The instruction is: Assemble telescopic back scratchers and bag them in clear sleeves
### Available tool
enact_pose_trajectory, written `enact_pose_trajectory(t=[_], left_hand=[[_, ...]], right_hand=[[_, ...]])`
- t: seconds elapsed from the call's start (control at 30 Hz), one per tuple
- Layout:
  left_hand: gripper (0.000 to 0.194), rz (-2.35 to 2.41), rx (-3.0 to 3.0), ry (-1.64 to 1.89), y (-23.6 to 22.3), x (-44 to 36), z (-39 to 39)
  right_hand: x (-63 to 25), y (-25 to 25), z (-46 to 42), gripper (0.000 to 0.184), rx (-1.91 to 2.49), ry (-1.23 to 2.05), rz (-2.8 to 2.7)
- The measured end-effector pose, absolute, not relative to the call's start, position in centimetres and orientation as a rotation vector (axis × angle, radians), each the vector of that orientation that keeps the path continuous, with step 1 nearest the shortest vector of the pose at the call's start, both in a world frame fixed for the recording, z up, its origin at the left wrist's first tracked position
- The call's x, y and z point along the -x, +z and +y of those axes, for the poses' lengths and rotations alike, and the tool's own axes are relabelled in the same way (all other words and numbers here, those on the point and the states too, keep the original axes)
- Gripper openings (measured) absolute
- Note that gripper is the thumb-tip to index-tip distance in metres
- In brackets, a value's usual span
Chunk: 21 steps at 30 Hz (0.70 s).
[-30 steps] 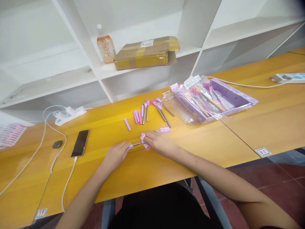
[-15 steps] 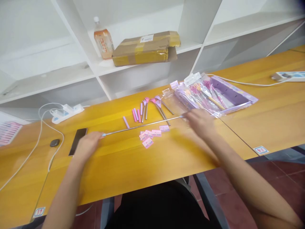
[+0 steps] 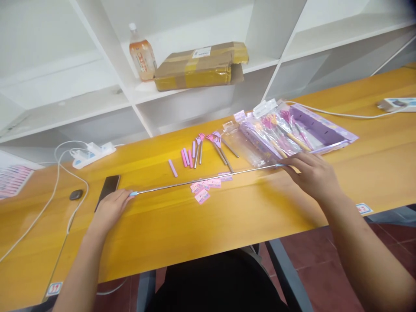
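A thin silver telescopic rod (image 3: pixel 175 185) with light blue ends stretches between my two hands above the table. My left hand (image 3: pixel 111 207) grips its left end, close to a dark phone (image 3: pixel 109 185). My right hand (image 3: pixel 308 173) pinches the other end in front of the purple tray. Below the rod lie several small pink and purple cards (image 3: pixel 202 196). Behind it are several telescopic back scratchers with hand-shaped heads (image 3: pixel 217 143) and metal shafts. Several pink and purple tubes (image 3: pixel 191 159) lie to their left, one purple tube (image 3: pixel 173 168) apart from the others.
The purple tray (image 3: pixel 325 125) holds bagged hand-shaped scratchers, with clear plastic bags (image 3: pixel 256 151) spilling over its left side. White power strips (image 3: pixel 94 156) and cables lie on the table (image 3: pixel 156 247). A taped cardboard box (image 3: pixel 201 69) and a bottle (image 3: pixel 142 58) stand on the shelf.
My hands have moved far apart, and the short rod has been pulled out to a long one. The cards under my right hand have come into view.
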<state>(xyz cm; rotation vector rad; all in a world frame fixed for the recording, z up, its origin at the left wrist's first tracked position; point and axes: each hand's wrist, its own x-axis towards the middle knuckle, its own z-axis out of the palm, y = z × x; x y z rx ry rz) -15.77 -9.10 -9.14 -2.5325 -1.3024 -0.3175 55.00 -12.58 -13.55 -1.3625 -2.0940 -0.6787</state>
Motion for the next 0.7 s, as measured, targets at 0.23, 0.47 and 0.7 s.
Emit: enact_pose_trajectory(t=[0.23,0.47,0.7], left_hand=[[0.038,-1.289,2.535,-0.31,-9.3,15.5,-10.1],[0.031,-1.247,2.556,-0.372,-8.4,10.9,-10.8],[0.033,-1.299,2.625,-0.194,-10.7,-1.8,-11.7]], right_hand=[[-54.9,-14.5,-12.1,0.023,1.468,-0.687,-2.08],[-48.4,-13.7,-9.9,0.025,1.398,-0.579,-2.229],[-30.0,-12.9,-10.3,0.017,0.992,-0.299,-2.498]])
